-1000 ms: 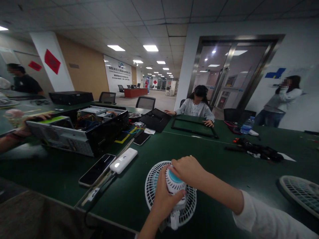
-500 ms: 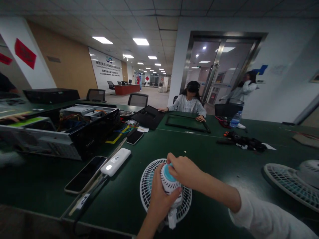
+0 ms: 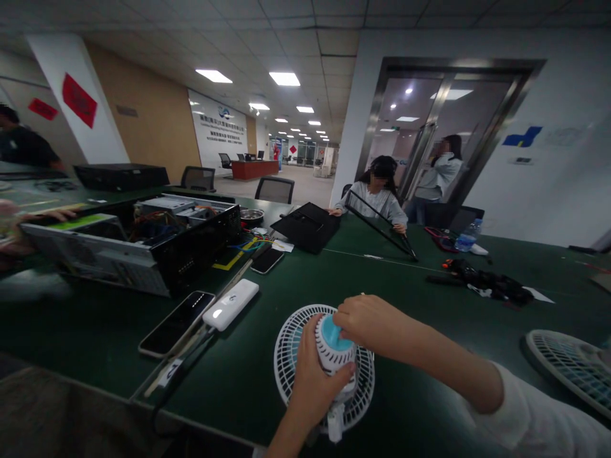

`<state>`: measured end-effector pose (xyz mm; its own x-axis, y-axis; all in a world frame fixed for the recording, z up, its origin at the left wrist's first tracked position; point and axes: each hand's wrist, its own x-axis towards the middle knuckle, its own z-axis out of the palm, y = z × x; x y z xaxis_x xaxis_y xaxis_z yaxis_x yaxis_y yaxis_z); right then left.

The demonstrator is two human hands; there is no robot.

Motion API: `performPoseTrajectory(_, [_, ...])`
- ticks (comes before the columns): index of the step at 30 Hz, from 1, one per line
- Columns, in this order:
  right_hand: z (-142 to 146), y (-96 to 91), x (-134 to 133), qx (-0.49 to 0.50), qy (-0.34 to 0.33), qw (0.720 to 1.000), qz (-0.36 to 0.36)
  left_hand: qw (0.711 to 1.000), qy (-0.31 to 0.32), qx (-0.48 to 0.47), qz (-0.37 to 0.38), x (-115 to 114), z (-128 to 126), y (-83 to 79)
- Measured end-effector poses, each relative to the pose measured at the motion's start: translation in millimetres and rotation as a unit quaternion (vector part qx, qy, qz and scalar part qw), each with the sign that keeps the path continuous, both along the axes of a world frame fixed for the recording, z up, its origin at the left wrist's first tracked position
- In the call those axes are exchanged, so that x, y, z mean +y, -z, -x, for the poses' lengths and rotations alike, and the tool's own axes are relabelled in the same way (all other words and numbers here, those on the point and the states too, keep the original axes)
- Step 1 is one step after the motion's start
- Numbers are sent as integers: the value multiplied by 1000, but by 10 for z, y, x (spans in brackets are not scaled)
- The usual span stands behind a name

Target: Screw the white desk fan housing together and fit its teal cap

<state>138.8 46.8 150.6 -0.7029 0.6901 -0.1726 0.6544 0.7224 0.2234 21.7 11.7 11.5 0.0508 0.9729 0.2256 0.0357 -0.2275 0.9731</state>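
A small white fan (image 3: 281,362) lies grille-down on the green table, its ribbed motor housing (image 3: 329,359) pointing up. My left hand (image 3: 312,375) is wrapped round the housing from the left, thumb across the near side. On top of the housing sits a light-blue knob (image 3: 333,331) with a raised ridge. The closed fingers of my right hand (image 3: 367,324) pinch the knob at its right side; their tips are partly hidden. A white clip-like part (image 3: 335,425) sticks out from the fan toward me.
Left of the fan lie a white power bank (image 3: 231,304) with a cable and a phone (image 3: 176,324). Beyond them stands an opened computer case (image 3: 195,251). Another fan grille (image 3: 568,362) is at the right. Across the table, a person (image 3: 377,191) holds a black frame (image 3: 382,229).
The view has shifted, moving the scene slightly. My right hand has turned at the knob, showing more of its blue top. The person opposite has tilted the black frame up off the table.
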Motion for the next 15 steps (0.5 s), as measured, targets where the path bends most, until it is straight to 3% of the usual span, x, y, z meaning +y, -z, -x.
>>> performPoseTrajectory(5, [107, 11, -60, 0, 82, 996, -34, 1000, -3, 6, 2, -1, -10, -17])
performPoseTrajectory(8, [64, -85, -81, 3, 90, 995, -31, 1000, -2, 8, 1, 6, -10, 7])
performPoseTrajectory(15, [-110, -142, -41, 1, -92, 996, -9, 1000, -2, 6, 4, 4, -19, 30])
